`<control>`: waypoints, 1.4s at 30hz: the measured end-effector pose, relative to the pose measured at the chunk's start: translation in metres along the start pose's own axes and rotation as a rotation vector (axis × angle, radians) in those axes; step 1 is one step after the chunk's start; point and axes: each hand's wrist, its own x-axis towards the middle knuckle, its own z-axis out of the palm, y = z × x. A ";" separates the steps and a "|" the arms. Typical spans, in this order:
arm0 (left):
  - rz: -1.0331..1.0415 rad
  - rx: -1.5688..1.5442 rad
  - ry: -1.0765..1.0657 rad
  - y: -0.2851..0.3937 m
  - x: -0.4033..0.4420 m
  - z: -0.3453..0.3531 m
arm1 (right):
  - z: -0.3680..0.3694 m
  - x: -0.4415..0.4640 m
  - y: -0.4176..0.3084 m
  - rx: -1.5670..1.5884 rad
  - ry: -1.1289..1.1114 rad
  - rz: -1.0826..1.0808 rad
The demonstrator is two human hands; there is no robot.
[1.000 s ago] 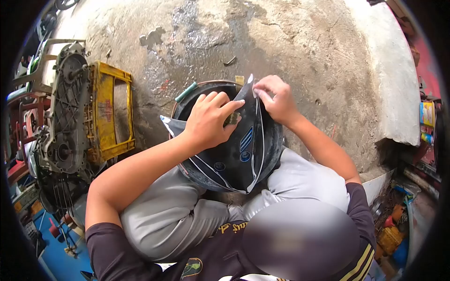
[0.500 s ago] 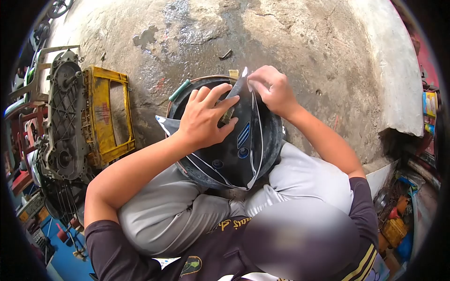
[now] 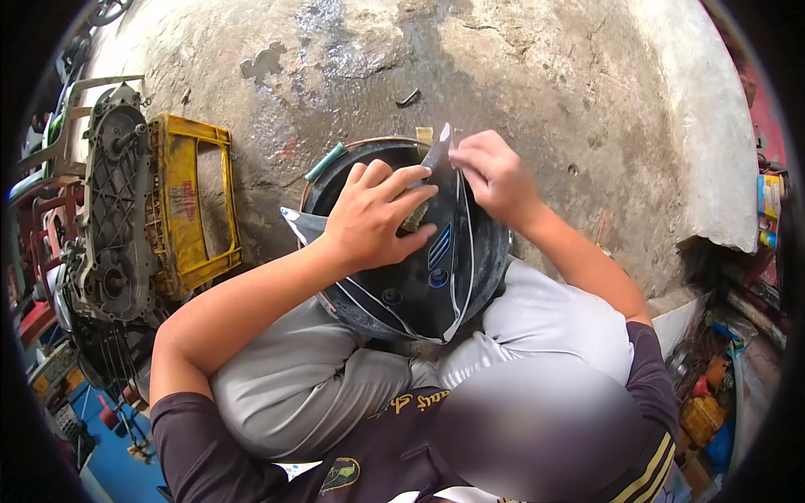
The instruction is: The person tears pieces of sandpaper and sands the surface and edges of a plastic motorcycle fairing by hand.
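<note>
A dark motorcycle body panel [image 3: 419, 289] with white edges lies across a round black bucket [image 3: 490, 268] between the person's knees. It has slots and round holes, and its narrow white tip points away from me. My left hand [image 3: 381, 210] holds the panel's upper arm, fingertips near the narrow part and thumb apart below. Under that palm a small brownish piece shows in part; I cannot tell what it is. My right hand [image 3: 499, 176] is pinched at the right edge of the tip. Whatever sits between its fingers is hidden.
A yellow plastic crate [image 3: 193, 201] stands at left beside a metal engine casing [image 3: 113, 210]. The bucket's handle has a green grip [image 3: 325, 162]. A small dark metal piece [image 3: 408, 98] lies on the wet concrete floor [image 3: 537, 75]. Assorted parts [image 3: 708, 402] are piled at lower right.
My right hand has shifted slightly along the panel's tip, its fingers curled closer. My left hand stays on the panel, its fingers moved only a little. The whole view has shifted slightly.
</note>
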 end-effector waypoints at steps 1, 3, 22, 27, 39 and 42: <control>0.003 -0.048 -0.008 0.000 0.001 -0.002 | 0.000 -0.003 -0.001 -0.016 0.003 -0.065; 0.035 -0.042 -0.043 0.000 0.001 -0.007 | -0.001 0.002 0.004 -0.034 -0.013 -0.080; 0.067 0.049 -0.055 0.002 -0.002 0.000 | 0.001 0.005 0.009 -0.006 0.004 -0.041; 0.074 0.046 -0.055 0.001 -0.002 0.000 | 0.002 0.003 0.002 0.013 -0.001 -0.068; 0.069 0.032 -0.049 0.003 -0.003 0.001 | 0.009 0.018 0.013 -0.055 0.082 -0.037; 0.072 0.037 -0.044 0.002 -0.002 0.001 | 0.008 0.016 -0.003 0.004 0.013 -0.116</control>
